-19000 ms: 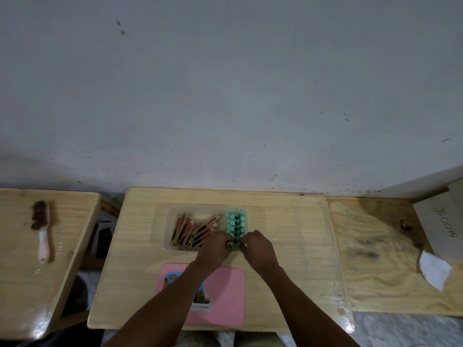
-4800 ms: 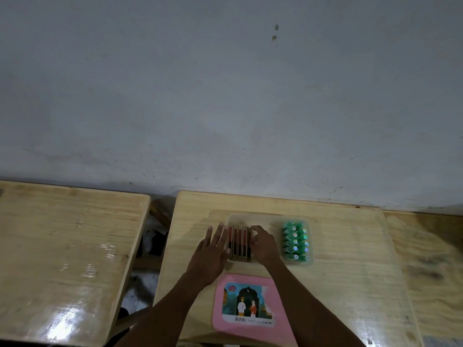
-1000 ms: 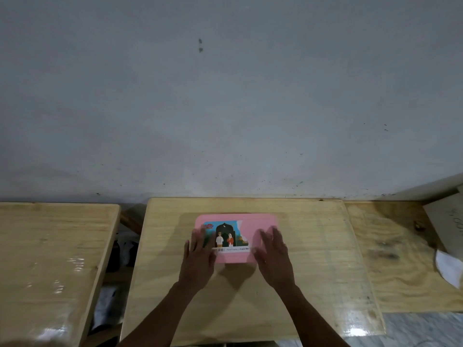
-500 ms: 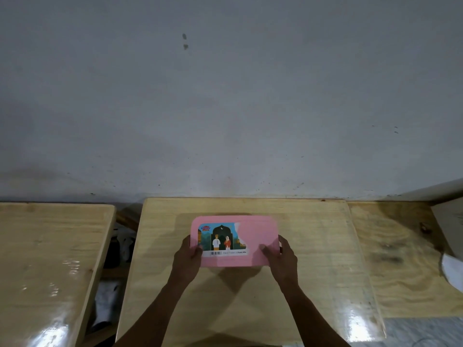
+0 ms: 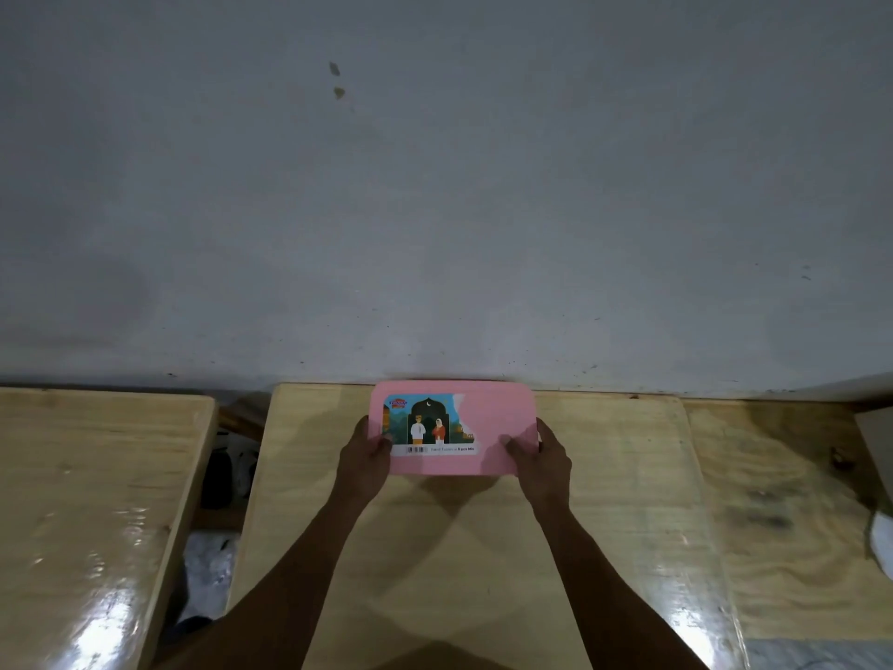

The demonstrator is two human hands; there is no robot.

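At the centre of the frame we see one pink box (image 5: 497, 418) with its lid shut, so what it holds is hidden; a single picture sticker (image 5: 425, 425) covers the lid's left half. Two hands grip its short ends, the left hand (image 5: 365, 456) and the right hand (image 5: 541, 456), each with thumb on the lid and fingers wrapped round the edge. The box is over the far part of the middle table (image 5: 483, 563), one of three wooden tabletops across the lower frame.

Both hands (image 5: 367, 456) (image 5: 543, 456) grip pink box (image 5: 497, 427) above table (image 5: 604, 500).
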